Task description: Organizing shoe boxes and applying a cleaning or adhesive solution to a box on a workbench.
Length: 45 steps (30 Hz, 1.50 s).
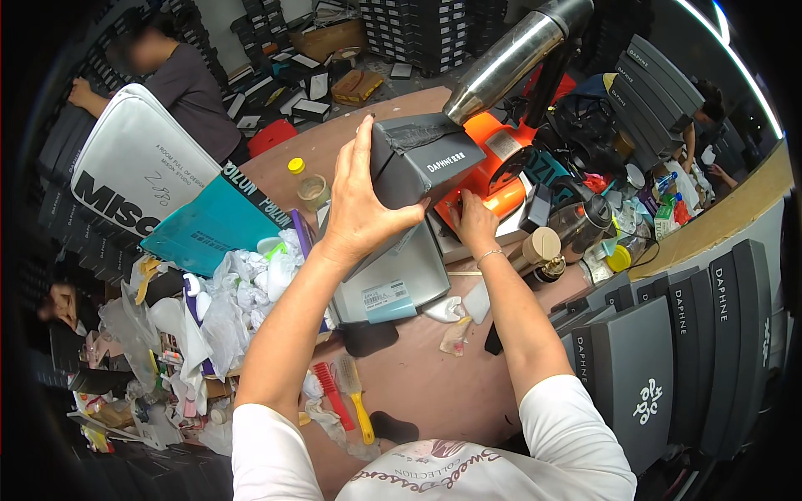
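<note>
A dark grey shoe box (430, 154), its upper edge dented and scuffed, is tilted up in my left hand (359, 204). The thumb lies along its near side and the fingers reach up its left side. Right beside the box stands an orange heat gun (493, 142) with a long metal barrel (510, 63), its lower end close to the box's top corner. My right hand (474, 221) has its fingers curled at the lower orange part of the heat gun; the fingertips are partly hidden. Below the raised box lies a grey box (355, 292) with a label and light blue tape.
Crumpled white paper (242, 288) and a teal box (213, 225) crowd the left. A red brush (332, 392) and a yellow-handled brush (357, 401) lie nearer me. Grey shoe boxes (631, 376) stand at right. Bottles (543, 246) are past my right hand. A co-worker (188, 92) stands far left.
</note>
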Each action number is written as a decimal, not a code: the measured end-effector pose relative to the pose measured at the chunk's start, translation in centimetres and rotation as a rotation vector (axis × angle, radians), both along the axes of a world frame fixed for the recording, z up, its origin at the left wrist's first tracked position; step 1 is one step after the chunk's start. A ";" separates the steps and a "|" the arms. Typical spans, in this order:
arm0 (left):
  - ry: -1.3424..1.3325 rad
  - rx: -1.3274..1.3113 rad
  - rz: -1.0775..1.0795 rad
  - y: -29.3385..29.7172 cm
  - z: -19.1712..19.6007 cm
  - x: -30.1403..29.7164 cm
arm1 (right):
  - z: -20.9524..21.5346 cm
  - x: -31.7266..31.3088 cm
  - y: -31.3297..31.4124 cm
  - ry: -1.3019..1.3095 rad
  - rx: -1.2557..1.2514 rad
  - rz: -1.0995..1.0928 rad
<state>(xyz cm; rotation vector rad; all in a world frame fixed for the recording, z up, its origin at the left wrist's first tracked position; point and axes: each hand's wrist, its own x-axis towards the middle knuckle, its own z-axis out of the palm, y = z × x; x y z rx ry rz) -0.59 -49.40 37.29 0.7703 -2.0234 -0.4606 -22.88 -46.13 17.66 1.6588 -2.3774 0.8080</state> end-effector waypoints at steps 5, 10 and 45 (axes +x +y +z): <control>0.015 0.006 -0.014 0.4 0.2 0.1 | -0.1 0.0 0.0 0.008 0.001 -0.003; 0.014 -0.031 -0.011 0.4 0.2 0.1 | -0.1 0.0 0.0 0.008 -0.012 0.001; -0.020 0.007 -0.015 -0.3 -0.6 -0.8 | 0.1 0.2 0.2 0.036 -0.026 0.017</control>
